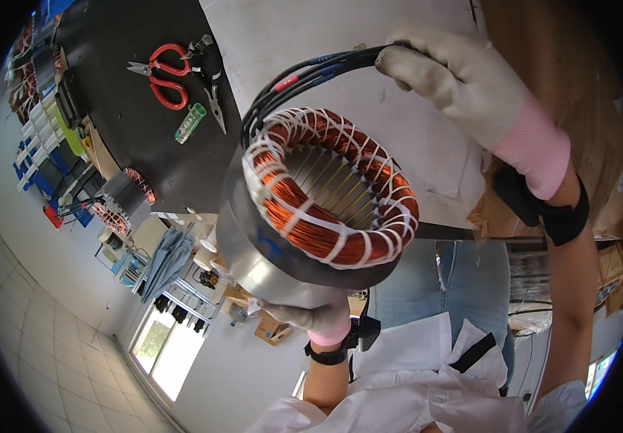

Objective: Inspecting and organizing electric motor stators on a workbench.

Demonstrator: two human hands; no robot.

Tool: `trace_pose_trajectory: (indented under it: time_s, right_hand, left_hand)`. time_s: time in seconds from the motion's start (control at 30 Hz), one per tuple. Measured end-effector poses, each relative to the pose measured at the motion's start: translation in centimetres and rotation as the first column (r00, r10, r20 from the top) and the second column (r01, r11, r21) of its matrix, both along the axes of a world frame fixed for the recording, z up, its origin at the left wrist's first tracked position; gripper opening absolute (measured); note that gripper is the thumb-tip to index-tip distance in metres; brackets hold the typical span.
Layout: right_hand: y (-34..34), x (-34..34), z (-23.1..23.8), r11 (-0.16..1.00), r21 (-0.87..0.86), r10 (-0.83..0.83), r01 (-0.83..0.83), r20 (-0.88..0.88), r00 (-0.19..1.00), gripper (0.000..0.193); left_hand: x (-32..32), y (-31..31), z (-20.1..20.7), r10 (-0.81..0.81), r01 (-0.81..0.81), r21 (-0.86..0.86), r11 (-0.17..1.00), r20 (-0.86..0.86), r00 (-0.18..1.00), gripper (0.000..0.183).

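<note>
A motor stator (253, 209), a steel cylinder with a ring of copper windings (304, 216) laced in white cord, is held tilted over the table's near edge. Its open bore with slot liners faces up. My left hand (311, 320), in a pale glove with a pink cuff, supports it from below; part of that hand is hidden behind the steel. Black lead wires (304, 72), with red and blue marks, arch from the winding's far left side to my right hand (441, 79). That gloved hand is closed around their ends.
On the dark mat (116, 43) lie red-handled scissors (168, 76), pliers (215, 108) and a small green-and-clear cylinder (190, 123). Another stator (125, 200) stands at the left edge. A white sheet (282, 29) covers the middle, with brown cardboard (542, 43) to the right.
</note>
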State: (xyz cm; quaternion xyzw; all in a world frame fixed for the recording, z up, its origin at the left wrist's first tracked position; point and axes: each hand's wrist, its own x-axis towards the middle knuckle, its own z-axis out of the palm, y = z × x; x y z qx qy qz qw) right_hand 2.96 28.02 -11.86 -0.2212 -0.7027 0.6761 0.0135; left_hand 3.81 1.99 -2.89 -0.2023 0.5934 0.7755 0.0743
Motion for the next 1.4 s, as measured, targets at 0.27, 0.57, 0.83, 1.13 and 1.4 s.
trace_pose_trajectory:
  time_s: [0.27, 0.57, 0.83, 1.13, 1.4]
  right_hand:
    - [-0.6, 0.3, 0.4, 0.993, 0.106, -0.051, 0.05, 0.009, 0.999, 0.02]
    - [0.0, 4.2, 1.4, 0.996, 0.077, 0.037, -0.047, 0.128, 0.991, 0.024]
    - [0.0, 5.3, 0.4, 0.999, 0.044, -0.006, 0.002, 0.09, 0.996, 0.021]
    - [0.5, 6.0, 1.9, 0.983, 0.178, 0.04, -0.041, 0.008, 0.999, 0.015]
    - [-0.1, 9.4, 2.9, 0.948, 0.289, 0.152, -0.136, -0.035, 0.988, 0.027]
  left_hand:
    - [-1.1, 4.7, -0.3, 0.053, -0.001, -0.442, 0.897, 0.105, 0.993, 0.065]
    - [5.8, -8.4, 1.2, -0.329, 0.519, -0.341, 0.784, 0.48, 0.813, 0.062]
    - [11.0, -15.7, -2.2, -0.238, 0.313, -0.064, 0.948, 0.511, 0.826, 0.068]
    - [12.5, -24.1, -1.8, -0.159, 0.779, -0.536, 0.324, 0.781, 0.604, 0.075]
    - [2.9, -0.4, 2.5, -0.218, 0.252, -0.12, 0.96, 0.244, 0.945, 0.063]
